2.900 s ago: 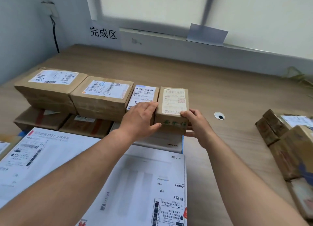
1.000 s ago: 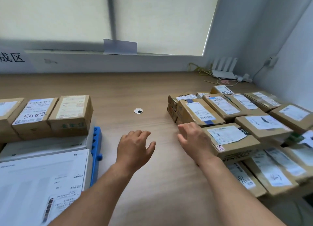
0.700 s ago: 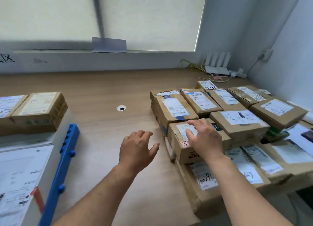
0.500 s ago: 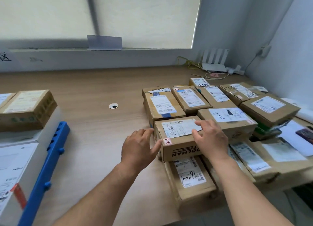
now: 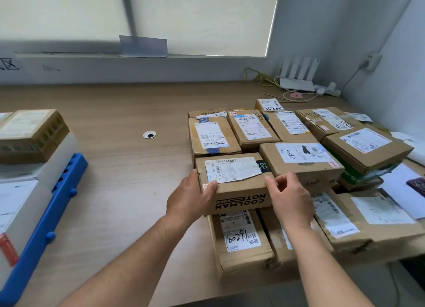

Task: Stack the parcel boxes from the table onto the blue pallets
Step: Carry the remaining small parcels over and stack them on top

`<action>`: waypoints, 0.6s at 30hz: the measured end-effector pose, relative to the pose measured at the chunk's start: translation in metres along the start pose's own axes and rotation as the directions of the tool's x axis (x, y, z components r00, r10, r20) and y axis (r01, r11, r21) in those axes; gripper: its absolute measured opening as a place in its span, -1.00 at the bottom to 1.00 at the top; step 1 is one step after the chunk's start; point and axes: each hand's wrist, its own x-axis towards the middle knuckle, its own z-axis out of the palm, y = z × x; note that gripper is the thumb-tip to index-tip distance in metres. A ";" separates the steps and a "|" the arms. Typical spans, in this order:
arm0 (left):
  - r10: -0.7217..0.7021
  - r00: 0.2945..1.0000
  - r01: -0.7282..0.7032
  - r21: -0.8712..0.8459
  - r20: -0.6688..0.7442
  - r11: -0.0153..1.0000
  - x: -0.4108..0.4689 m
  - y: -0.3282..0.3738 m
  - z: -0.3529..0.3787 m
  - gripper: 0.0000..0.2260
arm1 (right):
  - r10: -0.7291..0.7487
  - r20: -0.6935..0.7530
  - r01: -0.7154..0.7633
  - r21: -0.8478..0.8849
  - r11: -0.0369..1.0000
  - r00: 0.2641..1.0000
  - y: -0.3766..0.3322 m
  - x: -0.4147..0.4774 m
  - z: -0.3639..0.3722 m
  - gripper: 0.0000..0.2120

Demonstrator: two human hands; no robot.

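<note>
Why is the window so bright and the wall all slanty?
Head view: daylight shines through the blind, so it glows pale; the wide lens makes the right wall lean; the big box at the right edge is smeared, the lettered box sharp.

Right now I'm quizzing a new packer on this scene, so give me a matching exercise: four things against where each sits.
1 COOLMAN box
2 blue pallet
3 white router
4 cable hole

A far right corner
B gripped by left hand and right hand
C bare tabletop, left of the parcel pile
D left side, under stacked parcels

Pairs: 1-B, 2-D, 3-A, 4-C
</note>
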 end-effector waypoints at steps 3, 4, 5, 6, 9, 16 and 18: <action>0.006 1.000 -0.004 -0.097 0.017 0.995 -0.005 -0.003 0.004 -0.54 | 0.052 0.072 -0.062 0.146 0.987 0.996 0.009 0.001 0.004 -0.71; 0.008 0.999 -0.004 -0.127 0.031 0.992 -0.008 -0.005 0.004 -0.51 | 0.055 0.102 -0.075 0.197 0.978 0.993 0.013 0.000 0.004 -0.72; 0.011 0.999 -0.005 -0.157 0.042 0.988 -0.011 -0.008 0.005 -0.47 | 0.051 0.136 -0.084 0.254 0.964 0.989 0.016 -0.001 0.003 -0.74; 0.017 0.999 -0.008 -0.188 0.046 0.982 -0.014 -0.011 0.005 -0.45 | 0.042 0.175 -0.096 0.313 0.945 0.984 0.020 -0.002 0.002 -0.77; 0.021 0.998 -0.004 -0.300 0.053 0.954 -0.019 -0.017 0.005 -0.47 | 0.016 0.316 -0.164 0.446 0.880 0.949 0.025 -0.004 0.000 -0.77; 0.038 0.997 -0.007 -0.390 0.070 0.921 -0.030 -0.015 0.003 -0.40 | -0.056 0.476 -0.255 0.563 0.786 0.877 0.037 -0.008 -0.007 -0.61; 0.045 0.998 -0.019 -0.403 0.055 0.915 -0.035 -0.017 0.001 -0.41 | -0.095 0.495 -0.271 0.615 0.740 0.864 0.038 -0.014 -0.008 -0.52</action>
